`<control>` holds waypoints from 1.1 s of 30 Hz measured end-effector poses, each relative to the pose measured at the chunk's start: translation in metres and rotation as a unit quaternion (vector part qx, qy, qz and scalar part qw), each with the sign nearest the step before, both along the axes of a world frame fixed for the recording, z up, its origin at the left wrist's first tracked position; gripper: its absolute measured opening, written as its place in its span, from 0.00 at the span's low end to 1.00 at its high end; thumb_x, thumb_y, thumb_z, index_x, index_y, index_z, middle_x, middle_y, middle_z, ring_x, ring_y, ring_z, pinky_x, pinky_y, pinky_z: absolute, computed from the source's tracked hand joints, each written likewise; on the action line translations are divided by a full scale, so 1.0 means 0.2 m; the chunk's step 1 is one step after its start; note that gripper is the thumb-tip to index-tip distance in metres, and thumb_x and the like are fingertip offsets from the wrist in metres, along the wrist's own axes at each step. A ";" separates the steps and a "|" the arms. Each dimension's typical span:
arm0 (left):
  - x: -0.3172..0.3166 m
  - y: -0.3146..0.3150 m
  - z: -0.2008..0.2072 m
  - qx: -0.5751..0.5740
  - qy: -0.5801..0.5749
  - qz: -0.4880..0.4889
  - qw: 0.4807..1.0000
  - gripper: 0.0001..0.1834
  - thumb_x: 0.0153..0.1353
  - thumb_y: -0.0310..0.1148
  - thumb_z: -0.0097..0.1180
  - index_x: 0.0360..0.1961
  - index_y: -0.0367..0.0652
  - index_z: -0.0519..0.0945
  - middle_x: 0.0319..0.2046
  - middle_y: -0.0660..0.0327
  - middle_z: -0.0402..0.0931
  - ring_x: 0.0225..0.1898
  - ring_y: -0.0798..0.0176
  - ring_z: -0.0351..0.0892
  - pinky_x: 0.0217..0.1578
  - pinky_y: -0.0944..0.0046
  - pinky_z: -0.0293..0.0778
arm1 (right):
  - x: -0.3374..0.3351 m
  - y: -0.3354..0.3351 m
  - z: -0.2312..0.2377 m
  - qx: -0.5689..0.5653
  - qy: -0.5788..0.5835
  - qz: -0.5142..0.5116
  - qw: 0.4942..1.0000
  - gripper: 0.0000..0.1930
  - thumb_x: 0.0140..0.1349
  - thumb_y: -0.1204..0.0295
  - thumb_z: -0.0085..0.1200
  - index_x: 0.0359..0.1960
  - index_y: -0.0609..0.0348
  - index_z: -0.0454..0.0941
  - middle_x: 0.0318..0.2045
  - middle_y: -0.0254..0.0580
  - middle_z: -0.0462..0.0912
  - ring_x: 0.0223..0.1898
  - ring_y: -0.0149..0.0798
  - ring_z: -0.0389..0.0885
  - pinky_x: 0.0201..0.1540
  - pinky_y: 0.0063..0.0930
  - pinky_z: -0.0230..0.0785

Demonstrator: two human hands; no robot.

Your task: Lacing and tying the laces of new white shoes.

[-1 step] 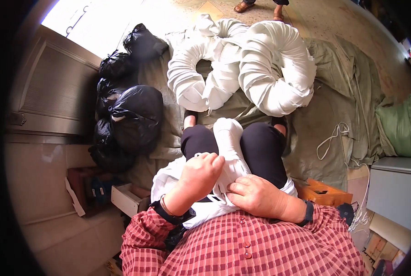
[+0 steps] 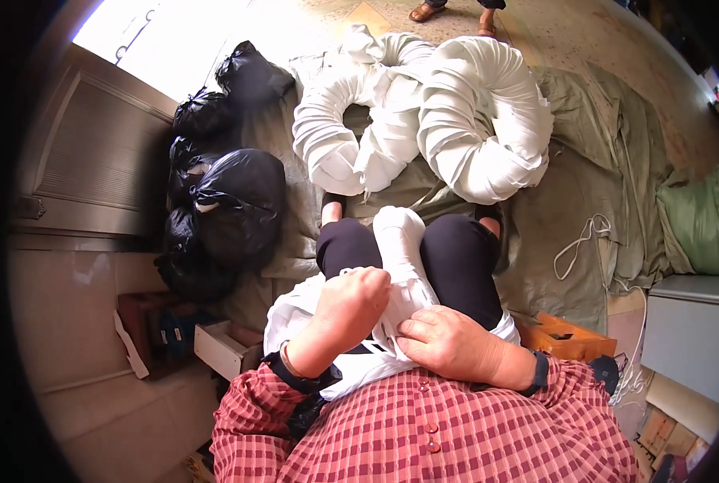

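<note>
White cloth (image 2: 401,249) lies bunched across my lap, a rolled end of it standing out between my knees. My left hand (image 2: 350,304) is closed above the cloth, knuckles up; a small pale loop shows at its far edge, and what the fingers hold is hidden. Lower and to the right, my right hand (image 2: 448,340) presses its bent fingers onto a fold of the same white cloth and grips it. The two hands are a short way apart.
Large white coils of gathered cloth (image 2: 488,153) lie beyond my feet on a grey-green sheet (image 2: 537,241). Black plastic bags (image 2: 243,209) pile up at the left. Small wooden drawers (image 2: 573,338) and a grey box (image 2: 698,330) stand at the right. Another person's feet (image 2: 425,11) show far off.
My left hand has turned slightly at the wrist, its knuckles shifting a little. The right hand and the cloth look the same.
</note>
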State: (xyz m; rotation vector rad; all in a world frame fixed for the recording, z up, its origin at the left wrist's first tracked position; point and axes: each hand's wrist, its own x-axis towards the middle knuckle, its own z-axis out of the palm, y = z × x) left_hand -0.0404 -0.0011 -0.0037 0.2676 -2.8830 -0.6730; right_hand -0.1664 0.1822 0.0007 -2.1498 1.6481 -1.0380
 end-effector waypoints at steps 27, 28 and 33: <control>0.00 0.01 -0.18 0.517 -0.129 0.269 0.802 0.16 0.62 0.42 0.68 0.30 0.45 0.75 0.23 0.71 0.71 0.23 0.78 0.68 0.23 0.72 0.66 | 0.03 -0.02 0.19 0.225 -0.438 0.069 0.868 0.12 0.73 0.67 0.51 0.31 0.58 0.79 0.28 0.45 0.76 0.34 0.48 0.74 0.42 0.42 0.66; 0.00 0.01 -0.19 0.520 -0.126 0.266 0.802 0.16 0.62 0.42 0.68 0.30 0.45 0.75 0.22 0.72 0.71 0.23 0.78 0.67 0.23 0.72 0.65 | 0.05 -0.01 0.16 0.179 -0.364 0.081 0.910 0.12 0.73 0.67 0.52 0.30 0.59 0.78 0.27 0.45 0.75 0.34 0.49 0.74 0.42 0.42 0.66; -0.02 0.03 -0.22 0.420 -0.146 0.259 0.857 0.17 0.60 0.42 0.69 0.31 0.44 0.74 0.23 0.72 0.71 0.24 0.77 0.68 0.23 0.71 0.65 | 0.19 -0.02 0.08 0.118 -0.172 0.127 0.970 0.14 0.71 0.66 0.53 0.27 0.59 0.74 0.28 0.45 0.75 0.35 0.49 0.74 0.42 0.42 0.67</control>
